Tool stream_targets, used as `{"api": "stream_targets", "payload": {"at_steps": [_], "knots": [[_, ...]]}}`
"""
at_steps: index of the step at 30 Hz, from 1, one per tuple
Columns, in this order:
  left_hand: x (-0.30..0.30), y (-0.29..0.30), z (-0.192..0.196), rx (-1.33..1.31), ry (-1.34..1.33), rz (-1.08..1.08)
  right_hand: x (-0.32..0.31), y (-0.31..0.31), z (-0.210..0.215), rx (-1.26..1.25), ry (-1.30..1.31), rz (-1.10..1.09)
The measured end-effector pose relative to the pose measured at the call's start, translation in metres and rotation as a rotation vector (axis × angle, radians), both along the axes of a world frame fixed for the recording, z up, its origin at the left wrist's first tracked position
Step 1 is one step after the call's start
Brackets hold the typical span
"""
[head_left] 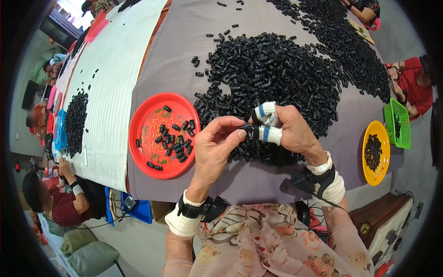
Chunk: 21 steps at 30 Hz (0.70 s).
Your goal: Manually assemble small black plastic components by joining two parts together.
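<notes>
Above the grey table (258,177), the left hand (216,147) and the right hand (288,130) pinch one small black plastic piece (248,128) together, beside a round red plastic plate (140,121).

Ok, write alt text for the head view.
Two hands meet over a grey table, the left hand and the cloth-taped right hand pinching a small black plastic part between them. Behind lies a big heap of black parts; a red plate holds some at left.
</notes>
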<state>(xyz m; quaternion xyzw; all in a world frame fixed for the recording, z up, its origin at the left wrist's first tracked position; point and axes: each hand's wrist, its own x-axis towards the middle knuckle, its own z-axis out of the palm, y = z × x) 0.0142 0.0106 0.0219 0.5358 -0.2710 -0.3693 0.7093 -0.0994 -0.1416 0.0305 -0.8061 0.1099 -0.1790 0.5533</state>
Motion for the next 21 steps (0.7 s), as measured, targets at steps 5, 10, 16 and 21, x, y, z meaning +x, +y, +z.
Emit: {"api": "stream_targets", "payload": {"at_steps": [5,10,16,21], "knots": [[0.006,0.0,0.002,-0.052,-0.131,-0.095,0.001,0.002,0.005,-0.019,0.021,0.028],[0.007,0.0,0.001,-0.079,-0.129,-0.058,0.004,0.006,0.002,0.03,-0.059,0.031],[0.001,-0.008,-0.002,-0.094,0.209,0.036,0.007,0.015,0.007,0.144,-0.051,-0.036],[-0.005,-0.01,0.004,-0.118,0.27,0.062,0.008,0.019,0.0,0.031,-0.158,-0.085]]}}
